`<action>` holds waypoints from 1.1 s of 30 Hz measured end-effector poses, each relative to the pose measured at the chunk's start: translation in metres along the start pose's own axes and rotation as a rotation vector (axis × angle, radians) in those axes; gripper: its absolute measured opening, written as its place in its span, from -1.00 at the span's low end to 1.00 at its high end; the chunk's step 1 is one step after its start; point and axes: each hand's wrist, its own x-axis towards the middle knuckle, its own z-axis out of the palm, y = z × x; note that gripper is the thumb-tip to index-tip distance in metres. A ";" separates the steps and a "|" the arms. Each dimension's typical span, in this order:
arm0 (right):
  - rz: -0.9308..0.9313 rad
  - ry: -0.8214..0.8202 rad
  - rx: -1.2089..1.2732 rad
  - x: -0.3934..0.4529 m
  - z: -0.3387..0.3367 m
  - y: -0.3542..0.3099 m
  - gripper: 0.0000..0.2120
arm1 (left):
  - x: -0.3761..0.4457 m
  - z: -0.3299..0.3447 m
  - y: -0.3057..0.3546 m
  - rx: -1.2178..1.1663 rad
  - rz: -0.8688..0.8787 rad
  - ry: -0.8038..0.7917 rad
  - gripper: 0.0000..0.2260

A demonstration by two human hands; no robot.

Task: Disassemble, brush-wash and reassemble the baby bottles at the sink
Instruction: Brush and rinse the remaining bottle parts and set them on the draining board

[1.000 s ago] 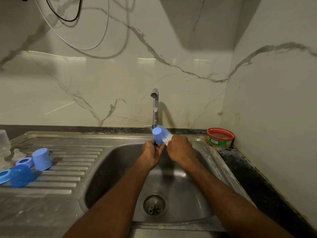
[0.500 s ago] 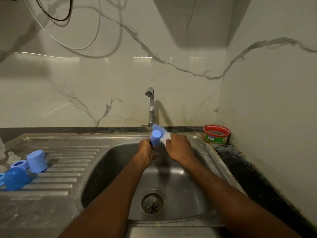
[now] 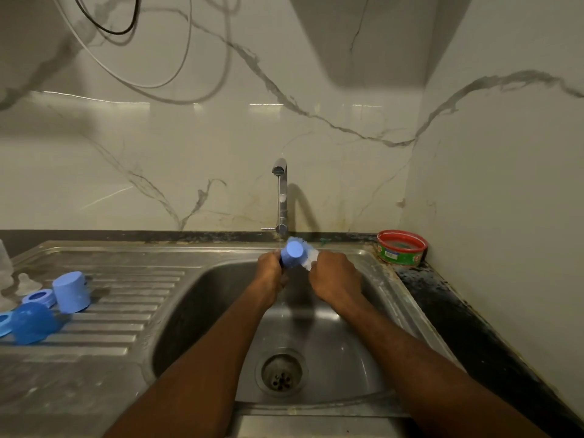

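Observation:
Over the back of the steel sink basin, my left hand grips a light blue bottle cap under the tap. My right hand holds a white brush head against the cap's open side; its handle is hidden in my fist. On the drainboard at the left lie another blue cap, a blue ring, a blue dome cover and a clear teat.
A red-rimmed green tub stands on the dark counter at the back right corner. The drain sits in the basin's middle. A clear bottle stands at the far left edge. Cables hang on the marble wall above.
Both hands stay together under the tap, with the cap turned slightly in my left hand. The view has shifted a little, nothing else moved.

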 end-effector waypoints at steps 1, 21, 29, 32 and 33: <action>0.011 0.005 0.014 0.001 -0.001 -0.001 -0.72 | -0.001 0.001 0.001 -0.002 -0.002 0.016 -0.79; 0.032 0.081 -0.098 -0.001 -0.010 -0.002 -0.74 | -0.003 0.001 0.004 -0.126 -0.076 -0.050 -0.81; -0.053 -0.042 -0.053 0.001 0.000 -0.006 -0.68 | 0.001 -0.008 0.002 -0.160 -0.128 -0.034 -0.81; -0.043 -0.012 -0.075 -0.001 0.000 -0.002 -0.71 | 0.000 -0.007 0.001 -0.160 -0.121 -0.035 -0.83; -0.040 0.023 -0.063 -0.002 -0.003 -0.004 -0.71 | 0.000 -0.007 0.001 -0.150 -0.110 -0.010 -0.81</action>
